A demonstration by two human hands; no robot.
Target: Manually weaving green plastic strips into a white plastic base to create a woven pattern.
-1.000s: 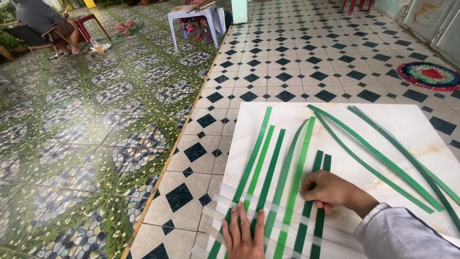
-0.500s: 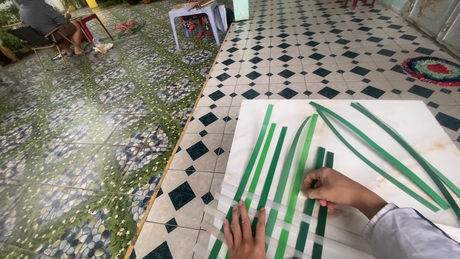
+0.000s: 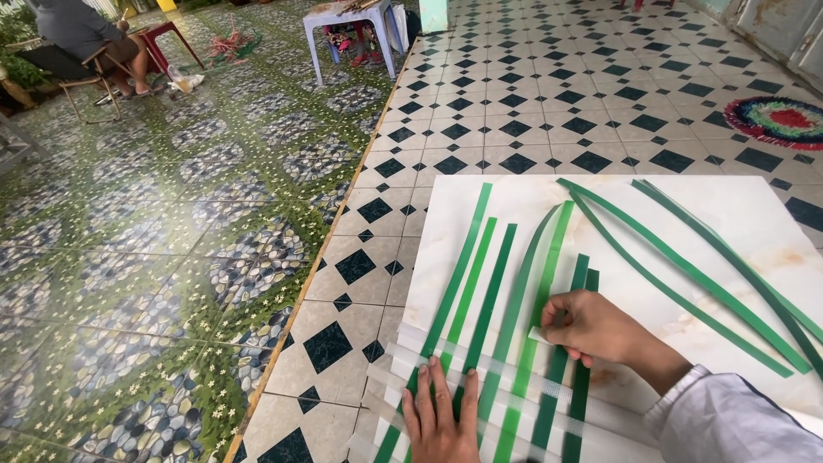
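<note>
Far upper left of the frame there's another person [image 3: 77,30] sitting on a chair, with a small red stool [image 3: 167,39] just beside them. The whole left half is glossy green floor tiles with a pebble-and-flower pattern [image 3: 146,257]. Top centre has a pale plastic stool [image 3: 351,21] with some stuff piled under it, and from there to the right it's white tiles with black diamonds [image 3: 531,103].

Lower centre is where the work is. A white board [image 3: 737,214] lies flat on the floor, with a row of green strips [image 3: 467,283] laid side by side running up and away from the bottom edge. Clear whitish strips [image 3: 514,377] cross them sideways near the bottom of the frame, woven over and under as far as I can tell.

The left hand [image 3: 441,420] is at the bottom edge, flat and open, fingers spread, pressing down on the green strips and the clear crossing ones, not gripping anything. A bit right of it, the right hand [image 3: 591,326] is curled, fingertips pinching the end of one clear strip where it meets the greens; grey sleeve trailing off to the lower right corner.

Further right, a few longer loose green strips [image 3: 686,274] curve across the board, well apart from both hands. Upper right edge has a round multicoloured mat [image 3: 776,120] on the tiles
</note>
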